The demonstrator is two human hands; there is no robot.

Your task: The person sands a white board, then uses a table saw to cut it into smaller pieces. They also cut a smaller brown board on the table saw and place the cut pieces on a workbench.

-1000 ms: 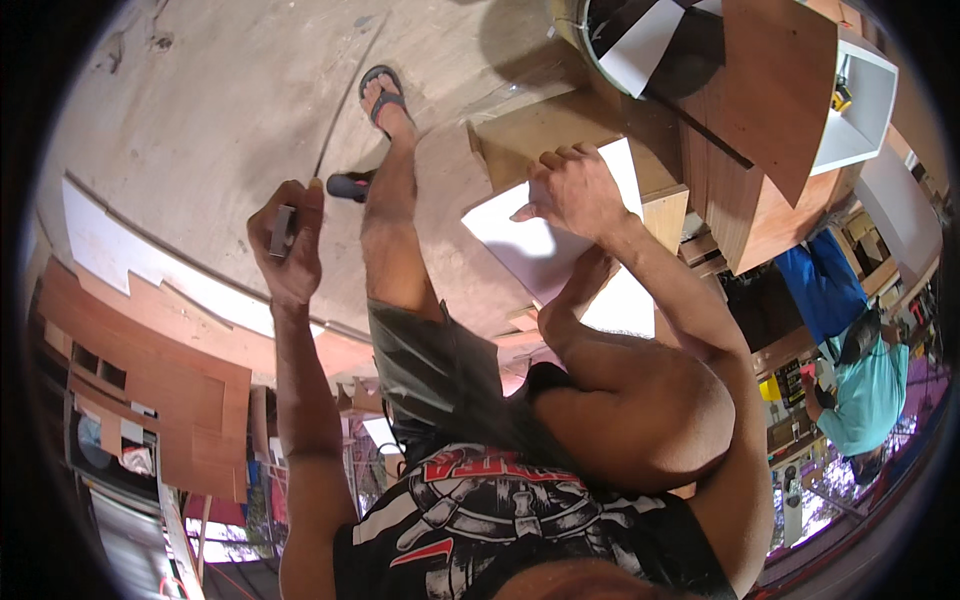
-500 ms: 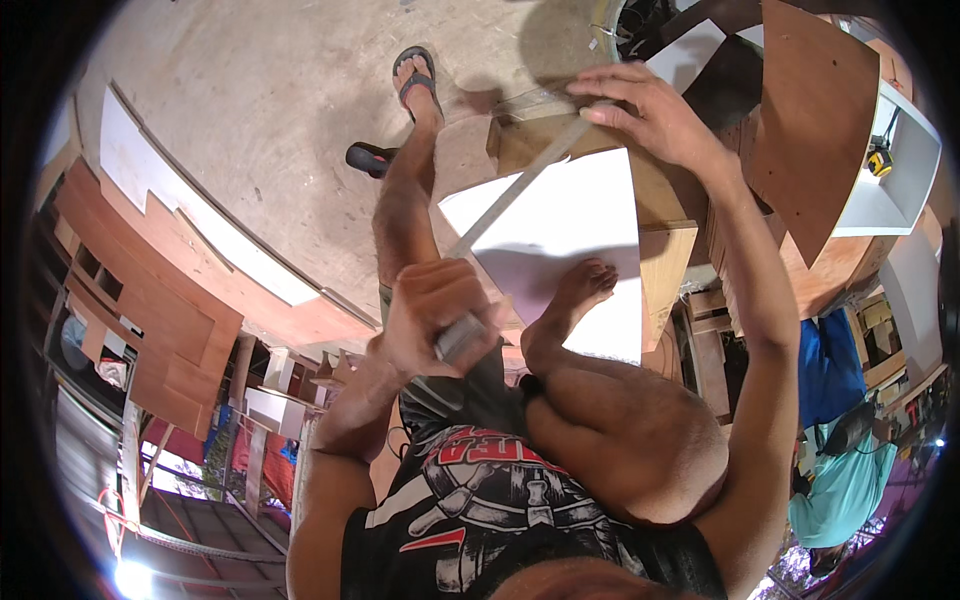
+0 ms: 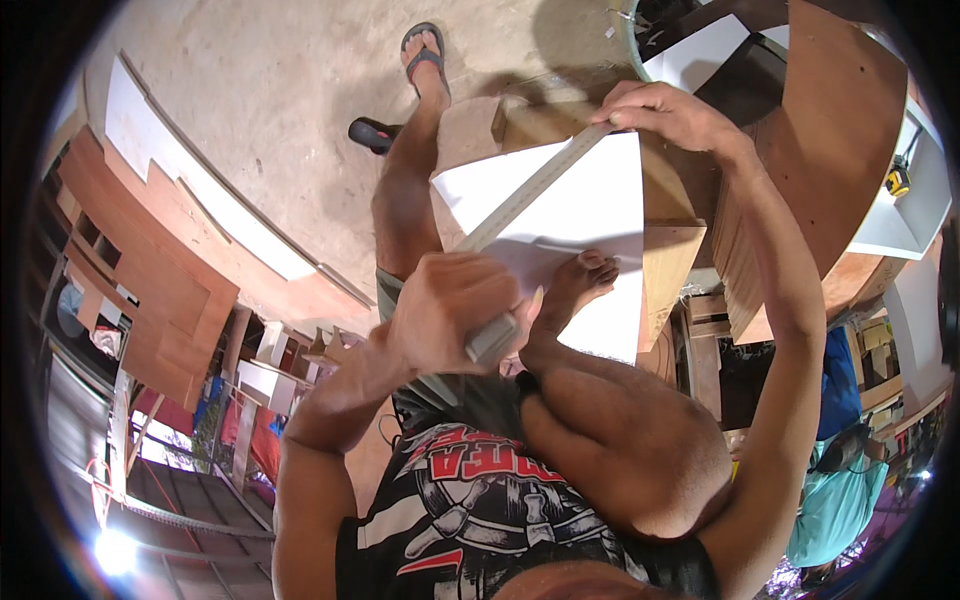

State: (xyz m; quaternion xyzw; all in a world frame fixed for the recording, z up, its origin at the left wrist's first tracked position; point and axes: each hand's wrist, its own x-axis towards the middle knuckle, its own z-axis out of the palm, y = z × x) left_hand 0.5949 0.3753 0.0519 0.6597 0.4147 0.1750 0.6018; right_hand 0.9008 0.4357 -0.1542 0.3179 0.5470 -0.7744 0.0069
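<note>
My left hand point(image 3: 455, 305), somewhat blurred, is closed around the near end of a long, narrow grey tool point(image 3: 535, 190). A blocky grey end point(image 3: 492, 340) sticks out below that fist. The strip runs up and to the right across a white board point(image 3: 590, 200), with small marks along its length. At its far end, my right hand point(image 3: 665, 115) pinches the tip between thumb and fingers. My bare right foot point(image 3: 585, 280) presses on the board, which lies over wooden pieces. Whether the tool touches the board cannot be made out.
Wooden box parts point(image 3: 675, 260) stand under and beside the board. To the right rises a large brown panel point(image 3: 840, 150), near a white box point(image 3: 900, 200) holding a yellow tool. White-and-brown sheets point(image 3: 190, 190) lie at left. A person in a teal shirt point(image 3: 835, 505) is at lower right.
My right hand has gone from loosely spread fingers to a pinch on the tool's far end. My left fist has shifted slightly right with the tool.
</note>
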